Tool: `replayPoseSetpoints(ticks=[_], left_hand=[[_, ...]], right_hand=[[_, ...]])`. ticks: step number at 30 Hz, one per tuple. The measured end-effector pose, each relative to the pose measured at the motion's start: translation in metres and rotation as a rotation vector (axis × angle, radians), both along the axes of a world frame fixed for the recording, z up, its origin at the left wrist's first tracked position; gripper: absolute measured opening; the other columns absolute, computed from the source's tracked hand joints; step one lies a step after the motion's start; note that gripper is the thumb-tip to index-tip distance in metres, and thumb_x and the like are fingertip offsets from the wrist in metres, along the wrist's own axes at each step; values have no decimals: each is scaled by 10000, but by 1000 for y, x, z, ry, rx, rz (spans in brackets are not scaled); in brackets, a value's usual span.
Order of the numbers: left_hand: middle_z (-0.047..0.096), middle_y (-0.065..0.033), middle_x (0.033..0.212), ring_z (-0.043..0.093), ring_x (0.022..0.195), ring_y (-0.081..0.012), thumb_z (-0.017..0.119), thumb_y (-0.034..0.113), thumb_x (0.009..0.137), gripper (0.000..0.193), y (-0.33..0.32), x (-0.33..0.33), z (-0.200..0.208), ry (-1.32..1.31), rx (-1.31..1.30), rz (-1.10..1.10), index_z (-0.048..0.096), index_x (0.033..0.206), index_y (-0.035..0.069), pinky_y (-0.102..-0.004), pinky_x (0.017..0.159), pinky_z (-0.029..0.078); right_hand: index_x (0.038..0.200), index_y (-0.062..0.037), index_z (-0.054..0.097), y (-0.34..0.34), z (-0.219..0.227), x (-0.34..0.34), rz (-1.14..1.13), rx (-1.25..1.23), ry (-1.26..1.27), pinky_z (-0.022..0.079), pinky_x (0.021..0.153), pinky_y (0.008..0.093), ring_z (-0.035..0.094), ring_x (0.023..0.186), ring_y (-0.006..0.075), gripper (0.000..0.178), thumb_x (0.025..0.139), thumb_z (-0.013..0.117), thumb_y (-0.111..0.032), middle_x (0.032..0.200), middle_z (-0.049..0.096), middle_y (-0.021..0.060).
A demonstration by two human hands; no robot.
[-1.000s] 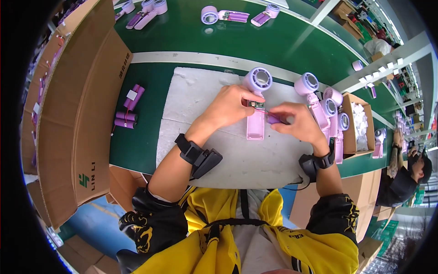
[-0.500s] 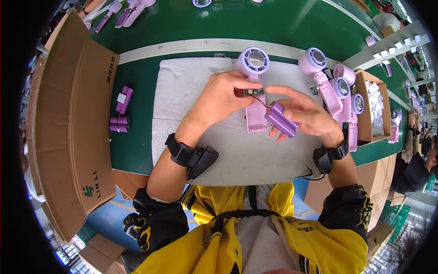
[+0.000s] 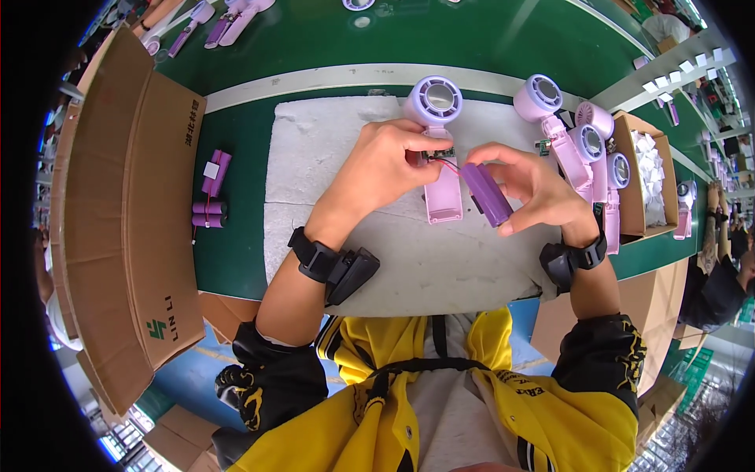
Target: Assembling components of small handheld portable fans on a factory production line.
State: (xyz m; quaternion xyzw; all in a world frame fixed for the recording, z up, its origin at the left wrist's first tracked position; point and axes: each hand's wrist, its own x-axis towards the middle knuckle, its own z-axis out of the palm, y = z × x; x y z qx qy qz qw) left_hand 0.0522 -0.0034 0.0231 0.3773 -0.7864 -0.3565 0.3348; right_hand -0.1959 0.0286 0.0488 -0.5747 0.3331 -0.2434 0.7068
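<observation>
A lilac handheld fan lies on the pale foam mat, its handle shell open and pointing toward me. My left hand is closed over the top of that handle, thumb and fingertips pinching a small green circuit board. Thin wires run from the board to a purple battery pack, tilted just right of the handle. My right hand grips this pack, its thumb by the lower end and bent fingers near the upper end. My left fingertips partly hide the board.
The foam mat covers the green bench before me. Several more lilac fans lie at right, beside a carton of white pieces. Purple battery packs lie at left, next to a tall cardboard box.
The battery pack has shifted slightly up and turned in my right hand. My right index finger has drawn back from near the board and bent toward the pack. My left hand stays nearly still.
</observation>
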Motion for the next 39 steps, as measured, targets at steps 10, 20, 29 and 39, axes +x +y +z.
replayPoseSetpoints(ticks=[10,20,29,39], left_hand=[[712,-117,925,679,736,-190,696,10,733,334,2,-3,4,20,117,36,742,1059,71,-280,657,534],[694,-137,911,675,742,-236,681,-14,785,341,0,3,9,-56,69,-20,715,1112,80,-273,675,527],[678,-210,1036,672,934,-370,669,15,839,301,-1,6,5,-42,-33,-93,692,1134,70,-377,841,538],[662,-223,1053,661,968,-386,649,-3,848,319,1,6,9,-73,-8,-87,683,1154,80,-385,907,529]], right_hand=[[1320,-42,515,18,-1,18,-44,-365,269,449,927,322,535,1129,178,819,578,863,-44,1280,538,63],[1302,-63,508,24,-12,34,-192,-423,323,460,820,295,530,924,149,767,618,856,-80,1123,567,50],[1269,-65,535,29,-16,41,-224,-631,498,500,765,313,566,820,179,771,586,890,-105,1093,598,75],[1262,-29,586,33,-14,43,-239,-816,465,567,786,333,628,905,224,729,600,885,-79,1277,564,133]])
